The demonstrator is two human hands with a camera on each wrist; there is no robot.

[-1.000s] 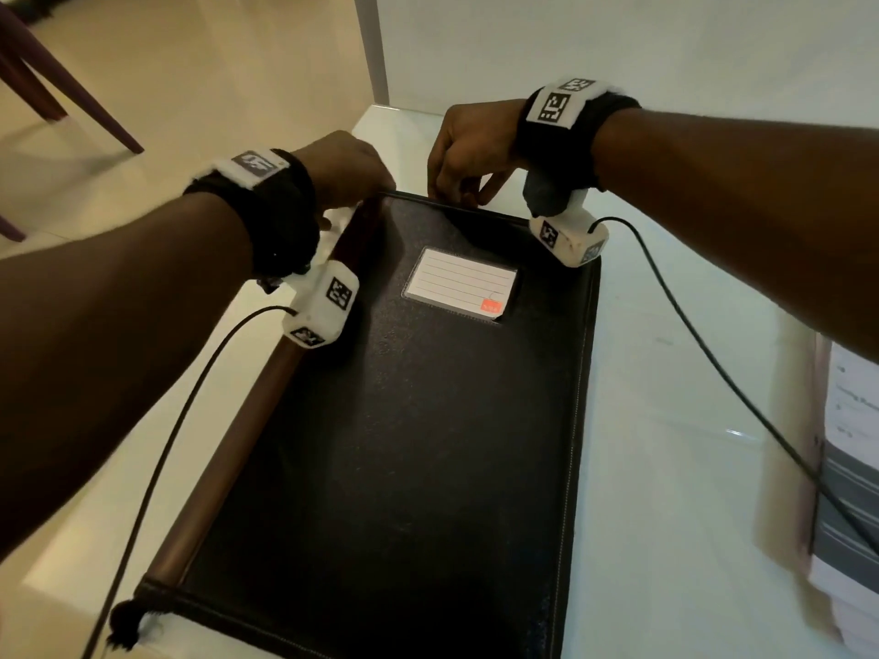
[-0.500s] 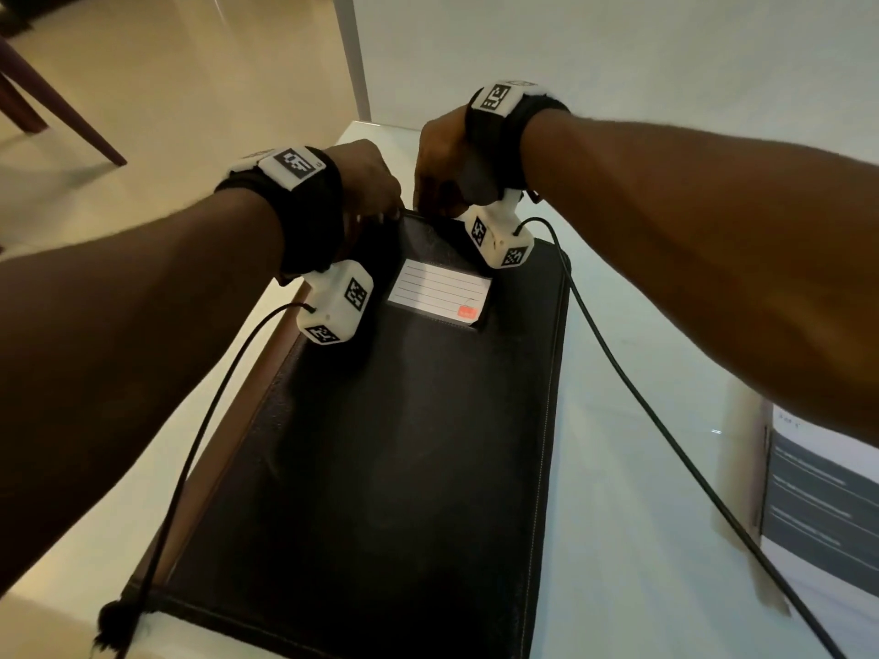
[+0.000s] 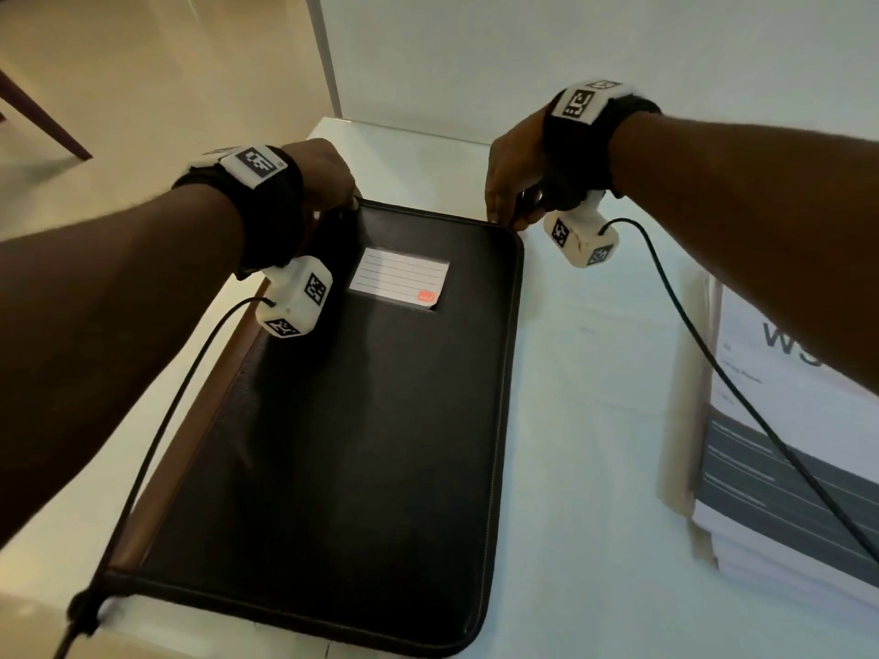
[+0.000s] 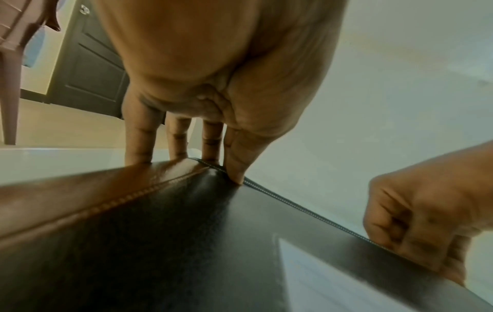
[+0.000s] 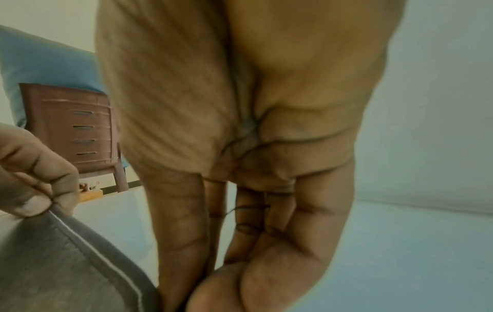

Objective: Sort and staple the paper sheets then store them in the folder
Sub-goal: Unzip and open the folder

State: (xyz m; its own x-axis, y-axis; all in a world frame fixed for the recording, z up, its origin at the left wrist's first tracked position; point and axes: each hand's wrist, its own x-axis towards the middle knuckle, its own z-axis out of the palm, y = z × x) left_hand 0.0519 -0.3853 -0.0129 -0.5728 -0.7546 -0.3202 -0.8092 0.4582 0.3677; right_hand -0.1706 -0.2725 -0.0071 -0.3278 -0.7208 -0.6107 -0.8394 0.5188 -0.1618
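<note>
A black zip folder (image 3: pixel 342 444) with a brown spine and a white label (image 3: pixel 398 278) lies shut on the white table (image 3: pixel 594 373). My left hand (image 3: pixel 349 204) grips its far left corner: in the left wrist view the thumb (image 4: pixel 234 168) presses on the stitched edge and the fingers reach down behind it. My right hand (image 3: pixel 504 223) is at the far right corner, thumb and fingers (image 5: pixel 208 274) pinched together at the zip edge; what they pinch is hidden. A stack of printed paper sheets (image 3: pixel 785 444) lies at the right.
The table's left edge runs close beside the folder's spine, with floor and a chair leg (image 3: pixel 43 121) beyond. A white wall stands behind the table. Black cables (image 3: pixel 713 373) hang from both wrists; the right one crosses the paper stack.
My right hand has slid along the folder's far edge from near the left hand to the far right corner. The left hand keeps its hold on the far left corner.
</note>
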